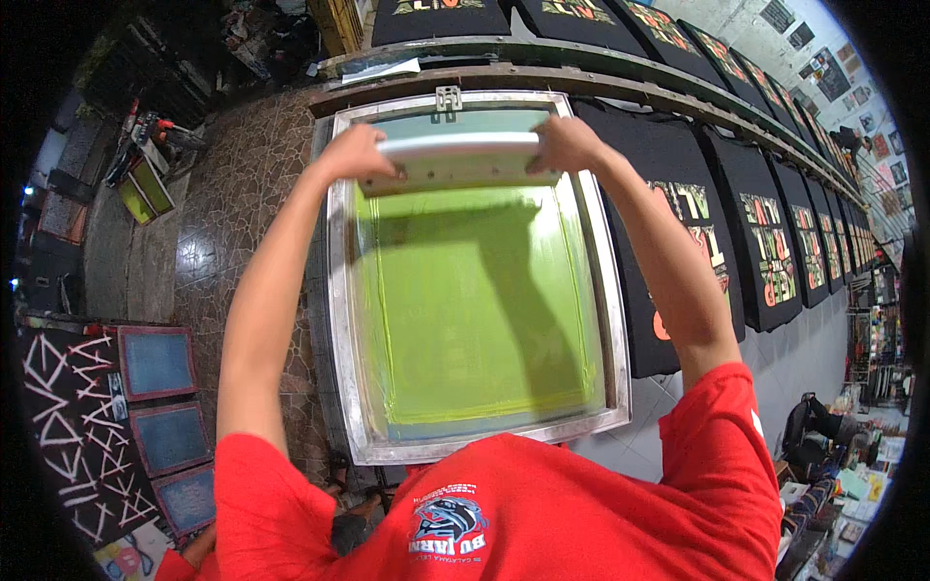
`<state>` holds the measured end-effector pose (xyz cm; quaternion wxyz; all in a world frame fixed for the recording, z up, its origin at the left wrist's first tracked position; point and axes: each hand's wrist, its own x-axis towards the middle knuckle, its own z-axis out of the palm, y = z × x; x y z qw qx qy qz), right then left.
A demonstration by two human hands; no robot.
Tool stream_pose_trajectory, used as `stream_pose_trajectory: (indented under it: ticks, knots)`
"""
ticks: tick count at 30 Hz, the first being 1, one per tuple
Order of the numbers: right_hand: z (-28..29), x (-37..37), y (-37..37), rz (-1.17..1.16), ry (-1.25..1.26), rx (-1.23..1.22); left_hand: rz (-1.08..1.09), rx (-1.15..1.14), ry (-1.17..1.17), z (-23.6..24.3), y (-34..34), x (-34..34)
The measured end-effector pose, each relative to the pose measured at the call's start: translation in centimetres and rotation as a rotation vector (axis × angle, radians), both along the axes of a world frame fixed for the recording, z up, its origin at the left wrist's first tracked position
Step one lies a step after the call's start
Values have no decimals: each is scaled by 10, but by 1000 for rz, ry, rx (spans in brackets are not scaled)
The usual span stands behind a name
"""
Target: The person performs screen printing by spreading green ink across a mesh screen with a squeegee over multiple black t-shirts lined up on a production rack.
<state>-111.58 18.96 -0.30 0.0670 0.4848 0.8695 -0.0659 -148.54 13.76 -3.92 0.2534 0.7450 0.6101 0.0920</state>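
A silver-framed printing screen (608, 320) lies in front of me, its mesh (446, 310) coated yellow-green with thicker ridges along the sides. At the screen's far end, a wide squeegee (460, 145) with a pale top edge lies crosswise inside the frame. My left hand (355, 155) is closed around its left end, and my right hand (572, 147) grips the right end. A metal clip (448, 100) sits on the middle of the far frame edge. What lies under the screen is hidden.
A metal rail (678, 111) runs beyond the screen toward the right. Printed black shirts (770, 228) lie on boards in rows on both sides of it. Blue-meshed frames (160, 363) lean at the lower left. Stone-patterned floor (252, 174) shows left of the screen.
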Motion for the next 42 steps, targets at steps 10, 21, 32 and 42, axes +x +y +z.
stream_pose_trajectory:
  ticks: [10, 21, 32, 42]
  knots:
    - [-52, 92, -420, 123, 270, 424, 138, 469, -153, -55, -427, 108]
    - [-80, 111, -451, 154, 298, 310, -24, 595, -202, -103, -460, 116]
    - [-78, 126, -443, 179, 439, 134, 77, 561, -313, -94, -456, 98]
    - [-91, 153, -431, -1009, 441, -97, 1024, -31, -456, -150, -498, 72]
